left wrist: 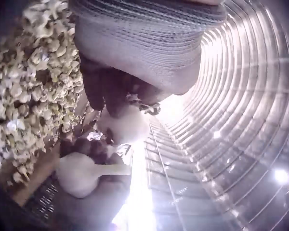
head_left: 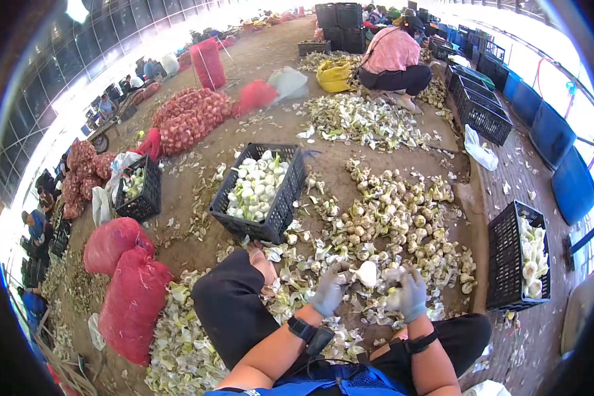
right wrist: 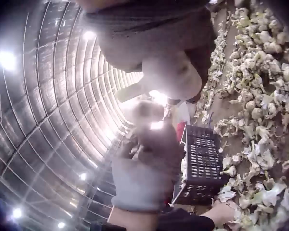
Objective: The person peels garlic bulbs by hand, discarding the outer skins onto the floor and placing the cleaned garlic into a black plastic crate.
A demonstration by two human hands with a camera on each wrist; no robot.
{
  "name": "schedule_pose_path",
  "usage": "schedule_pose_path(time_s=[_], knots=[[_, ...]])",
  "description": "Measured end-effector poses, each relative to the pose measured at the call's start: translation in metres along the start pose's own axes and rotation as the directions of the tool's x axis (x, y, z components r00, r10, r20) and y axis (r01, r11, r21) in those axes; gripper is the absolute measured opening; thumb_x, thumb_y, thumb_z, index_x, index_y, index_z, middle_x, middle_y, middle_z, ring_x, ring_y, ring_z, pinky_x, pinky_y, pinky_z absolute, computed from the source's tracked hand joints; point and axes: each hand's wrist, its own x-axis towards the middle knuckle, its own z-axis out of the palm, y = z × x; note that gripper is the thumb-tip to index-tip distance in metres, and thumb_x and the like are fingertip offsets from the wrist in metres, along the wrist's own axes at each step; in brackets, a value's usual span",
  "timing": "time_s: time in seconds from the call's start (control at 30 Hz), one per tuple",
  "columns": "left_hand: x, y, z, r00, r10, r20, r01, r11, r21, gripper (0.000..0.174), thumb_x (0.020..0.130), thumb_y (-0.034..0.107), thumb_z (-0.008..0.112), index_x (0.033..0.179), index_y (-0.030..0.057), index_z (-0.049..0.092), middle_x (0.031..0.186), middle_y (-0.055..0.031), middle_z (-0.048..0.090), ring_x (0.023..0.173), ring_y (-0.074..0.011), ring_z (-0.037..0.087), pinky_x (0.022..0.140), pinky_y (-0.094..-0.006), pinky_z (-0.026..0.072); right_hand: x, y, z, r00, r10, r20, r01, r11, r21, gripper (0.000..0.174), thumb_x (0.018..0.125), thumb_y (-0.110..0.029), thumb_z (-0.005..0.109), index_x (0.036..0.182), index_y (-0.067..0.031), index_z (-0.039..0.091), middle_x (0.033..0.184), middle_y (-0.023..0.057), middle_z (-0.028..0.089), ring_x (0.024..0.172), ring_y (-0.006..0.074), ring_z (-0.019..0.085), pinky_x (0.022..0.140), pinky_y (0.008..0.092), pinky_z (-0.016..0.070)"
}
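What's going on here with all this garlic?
A gloved person is handling garlic: the left grip holds a white bulb, and the right grip holds a second bulb with its stem attached. In front lies a heap of bulbs. A black crate ahead and a second crate on the person's right both contain white bulbs.

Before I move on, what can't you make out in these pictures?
Left hand: exactly where its fingers meet the garlic bulb; shadow and glare, left wrist view.
Right hand: exact finger outlines; blurred, head view.
Distant people: what they handle; too small, head view.
White thing: what it is; cut off by head view's bottom edge.
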Motion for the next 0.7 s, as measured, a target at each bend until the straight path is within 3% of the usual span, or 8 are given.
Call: schedule_pose_path(time_s=[0.1,0.2,0.27,0.37,0.43,0.53,0.67,0.7], knots=[[-0.005,0.009,0.013,0.999,-0.027,-0.036,0.022,0.992,-0.125,0.016,0.089,0.004,0.050,0.104,0.0054,0.053,0.089,-0.0084,0.063,0.074,-0.0206,0.063,0.068,-0.0351,0.0550,0.000,-0.032,0.004,0.993,0.107,-0.044,-0.099,0.982,0.160,0.016,0.084,-0.007,0.047,0.100,-0.0035,0.048,0.084,0.0116,0.057,0.063,0.0206,0.058,0.054,0.0344,0.0536],[-0.004,0.008,0.016,0.999,-0.023,-0.046,0.015,0.986,-0.166,0.016,0.088,0.003,0.051,0.104,0.0049,0.052,0.090,-0.0093,0.062,0.073,-0.0213,0.063,0.071,-0.0356,0.0550,-0.027,-0.066,0.025,0.953,0.128,0.274,-0.142,0.989,0.030,0.035,0.080,-0.008,0.060,0.112,-0.0030,0.048,0.092,0.0073,0.057,0.079,0.0150,0.058,0.069,0.0270,0.0490],[-0.007,0.006,0.022,0.996,0.004,-0.090,-0.011,0.997,-0.079,0.017,0.086,0.004,0.055,0.103,0.0047,0.052,0.091,-0.0089,0.062,0.073,-0.0210,0.063,0.070,-0.0353,0.0549,-0.022,-0.029,0.024,0.954,-0.072,0.291,0.167,0.935,-0.313,0.044,0.078,-0.018,0.067,0.115,-0.0007,0.049,0.095,0.0103,0.060,0.086,0.0152,0.057,0.076,0.0268,0.0467],[0.007,-0.016,-0.002,0.997,0.073,-0.007,-0.070,0.973,0.220,0.017,0.086,0.005,0.058,0.102,0.0044,0.051,0.090,-0.0056,0.059,0.079,-0.0124,0.058,0.072,-0.0264,0.0490,-0.021,-0.019,0.025,0.955,-0.161,0.249,0.266,0.833,-0.485,0.044,0.077,-0.025,0.069,0.109,0.0019,0.054,0.091,0.0106,0.063,0.082,0.0170,0.059,0.075,0.0296,0.0476],[-0.004,-0.002,0.018,0.979,0.176,0.107,-0.204,0.754,0.625,0.017,0.086,0.006,0.059,0.101,0.0029,0.051,0.090,-0.0024,0.056,0.083,-0.0079,0.051,0.073,-0.0223,0.0435,-0.022,-0.023,0.025,0.978,-0.102,0.183,0.196,0.753,-0.628,0.028,0.079,-0.020,0.067,0.095,0.0010,0.059,0.074,0.0069,0.060,0.069,0.0125,0.057,0.065,0.0285,0.0470],[-0.001,-0.006,0.014,0.884,0.370,0.285,-0.450,0.514,0.730,0.022,0.086,0.015,0.062,0.100,0.0008,0.052,0.090,-0.0061,0.058,0.085,-0.0126,0.054,0.075,-0.0278,0.0448,-0.024,-0.022,0.028,0.941,-0.254,0.221,0.336,0.658,-0.674,0.028,0.079,-0.022,0.065,0.091,0.0028,0.060,0.070,0.0085,0.061,0.064,0.0145,0.055,0.062,0.0292,0.0464],[-0.005,0.003,0.007,0.932,0.220,0.289,-0.342,0.267,0.901,0.021,0.081,0.012,0.062,0.097,0.0008,0.052,0.087,-0.0112,0.059,0.082,-0.0184,0.056,0.074,-0.0312,0.0448,-0.025,-0.020,0.023,0.954,-0.214,0.209,0.298,0.635,-0.713,0.028,0.080,-0.021,0.064,0.092,0.0039,0.060,0.074,0.0108,0.063,0.063,0.0156,0.055,0.062,0.0296,0.0460],[-0.008,0.005,0.010,0.927,0.224,0.300,-0.346,0.207,0.915,0.024,0.081,0.016,0.062,0.098,0.0023,0.051,0.083,-0.0157,0.059,0.078,-0.0282,0.057,0.071,-0.0353,0.0454,-0.023,-0.019,0.021,0.961,-0.186,0.205,0.277,0.656,-0.702,0.028,0.080,-0.021,0.063,0.092,0.0039,0.060,0.074,0.0106,0.063,0.064,0.0152,0.056,0.062,0.0296,0.0459]])
